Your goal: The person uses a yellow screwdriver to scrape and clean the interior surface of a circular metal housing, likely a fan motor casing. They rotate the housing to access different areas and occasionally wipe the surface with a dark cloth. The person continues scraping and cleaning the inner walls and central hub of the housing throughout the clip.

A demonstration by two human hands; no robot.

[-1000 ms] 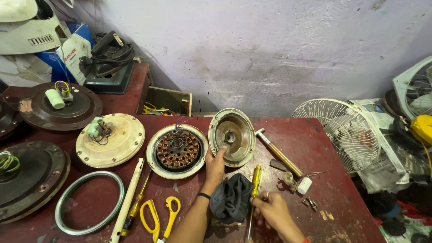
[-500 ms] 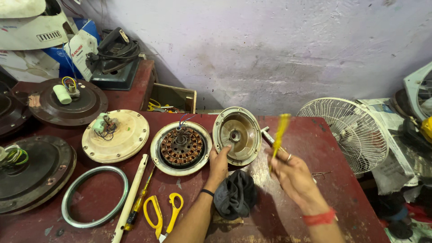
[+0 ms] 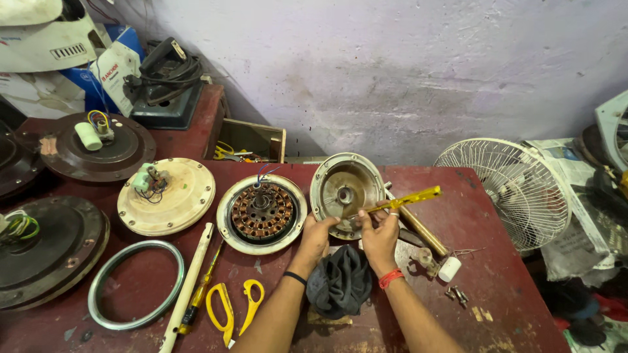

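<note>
A round metal fan motor cover (image 3: 345, 191) stands tilted on its edge on the dark red table (image 3: 497, 274). My left hand (image 3: 316, 236) grips its lower rim. My right hand (image 3: 381, 233) holds a yellow-handled screwdriver (image 3: 404, 200), its tip pointing into the cover's centre hub. Just left of the cover lies a motor stator with copper windings (image 3: 263, 213). A dark crumpled cloth (image 3: 340, 282) sits between my forearms.
Yellow scissors (image 3: 233, 310), a second screwdriver (image 3: 200, 295), a white rod (image 3: 188, 286) and a metal ring (image 3: 136, 284) lie at the front left. Several fan housings (image 3: 166, 195) fill the left. A hammer (image 3: 422, 230), a white capacitor (image 3: 450, 268) and screws (image 3: 456, 295) lie right. A fan grille (image 3: 505, 191) leans beyond the table's right edge.
My right hand picked the yellow screwdriver up off the table, raised it, then brought its tip down into the cover. My left hand stayed on the cover's rim.
</note>
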